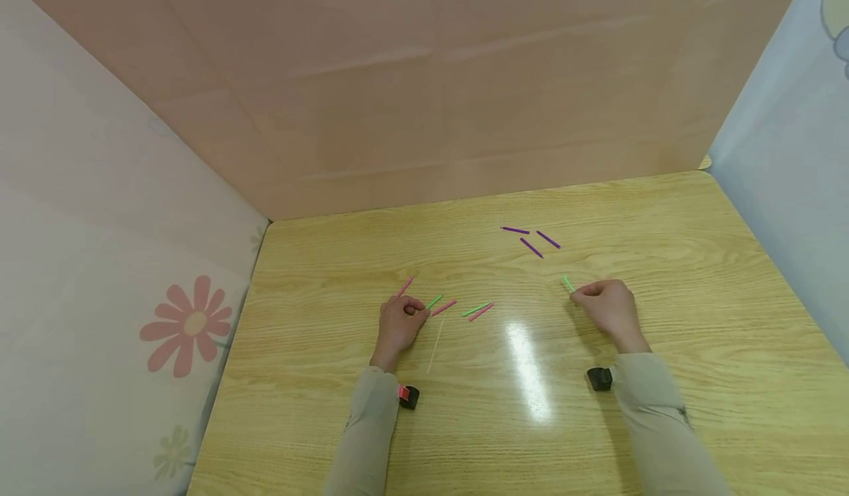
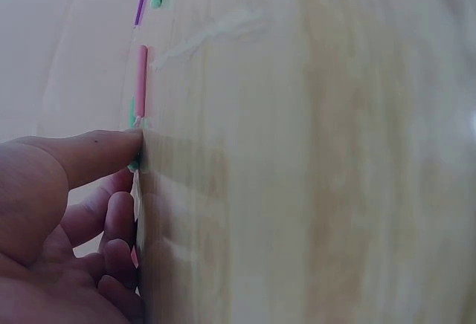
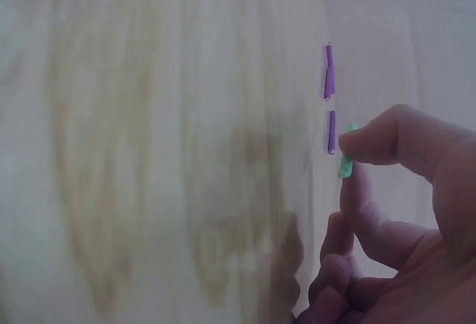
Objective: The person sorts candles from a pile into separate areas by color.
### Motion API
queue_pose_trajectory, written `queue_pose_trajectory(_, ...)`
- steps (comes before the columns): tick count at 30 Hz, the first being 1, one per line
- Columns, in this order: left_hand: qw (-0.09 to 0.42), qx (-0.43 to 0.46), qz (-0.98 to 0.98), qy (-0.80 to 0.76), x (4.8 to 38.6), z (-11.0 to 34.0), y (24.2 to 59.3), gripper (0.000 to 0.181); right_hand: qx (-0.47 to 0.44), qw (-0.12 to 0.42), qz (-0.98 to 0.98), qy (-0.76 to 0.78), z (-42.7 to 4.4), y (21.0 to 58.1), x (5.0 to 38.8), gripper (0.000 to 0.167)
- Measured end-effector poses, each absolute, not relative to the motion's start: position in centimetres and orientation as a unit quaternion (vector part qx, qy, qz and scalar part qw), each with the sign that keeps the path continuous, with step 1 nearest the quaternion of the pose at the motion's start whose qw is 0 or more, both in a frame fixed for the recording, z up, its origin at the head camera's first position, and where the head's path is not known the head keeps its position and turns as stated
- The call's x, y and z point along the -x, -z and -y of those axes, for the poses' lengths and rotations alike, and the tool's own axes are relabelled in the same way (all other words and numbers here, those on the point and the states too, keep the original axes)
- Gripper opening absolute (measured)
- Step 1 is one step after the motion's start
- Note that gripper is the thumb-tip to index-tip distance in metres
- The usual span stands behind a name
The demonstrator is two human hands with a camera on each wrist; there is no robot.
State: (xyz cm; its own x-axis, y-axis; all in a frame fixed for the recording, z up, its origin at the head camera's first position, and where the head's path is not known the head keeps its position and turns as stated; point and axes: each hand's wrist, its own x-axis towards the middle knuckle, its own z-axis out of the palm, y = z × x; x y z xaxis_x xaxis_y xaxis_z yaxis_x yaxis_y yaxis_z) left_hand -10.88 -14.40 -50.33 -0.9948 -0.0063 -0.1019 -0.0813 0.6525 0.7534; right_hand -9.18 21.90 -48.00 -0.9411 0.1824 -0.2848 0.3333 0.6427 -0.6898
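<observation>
My left hand (image 1: 400, 326) pinches a thin green stick (image 1: 434, 301) between thumb and index finger, low at the tabletop. In the left wrist view the thumb (image 2: 100, 153) covers part of that stick. A pink stick (image 1: 444, 307) lies just right of these fingertips, and another pink stick (image 1: 407, 285) lies beyond the knuckles. My right hand (image 1: 610, 308) holds a second green stick (image 1: 568, 284) by its near end, pinched between thumb and index finger; the right wrist view shows this green stick (image 3: 346, 162) too. Between the hands, a green stick (image 1: 474, 309) and a pink stick (image 1: 482, 312) nearly touch.
Three purple sticks (image 1: 516, 230) lie farther back on the wood-grain table (image 1: 318, 422). A pale thin line (image 1: 435, 345) shows beside the left hand. Behind the table stands a brownish panel (image 1: 371, 98); a flower-patterned wall covering (image 1: 99, 223) bounds the left side.
</observation>
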Motion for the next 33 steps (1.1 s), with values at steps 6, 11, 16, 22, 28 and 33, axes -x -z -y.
queue_pose_trajectory(6,0.040,0.020,-0.909,-0.415,10.9,14.4,50.4,0.011,-0.158,0.087,-0.904,0.388,-21.4,47.9,9.4,0.034)
queue_pose_trajectory(11,0.039,0.019,-0.908,-0.416,10.9,14.4,50.3,0.011,-0.176,0.086,-0.909,0.369,-21.3,48.2,9.8,0.034)
queue_pose_trajectory(16,0.041,0.023,-0.906,-0.420,10.9,14.4,50.2,0.011,-0.190,0.080,-0.915,0.348,-21.0,48.3,10.0,0.034)
queue_pose_trajectory(22,0.043,0.024,-0.907,-0.418,10.8,14.3,50.1,0.011,-0.204,0.083,-0.913,0.343,-20.9,48.4,10.1,0.034)
queue_pose_trajectory(28,0.046,0.027,-0.907,-0.418,10.8,14.3,50.1,0.011,-0.207,0.091,-0.911,0.344,-20.8,48.3,10.1,0.035)
queue_pose_trajectory(33,0.042,0.026,-0.907,-0.418,10.8,14.3,50.1,0.010,-0.205,0.096,-0.912,0.341,-20.7,48.0,10.0,0.035)
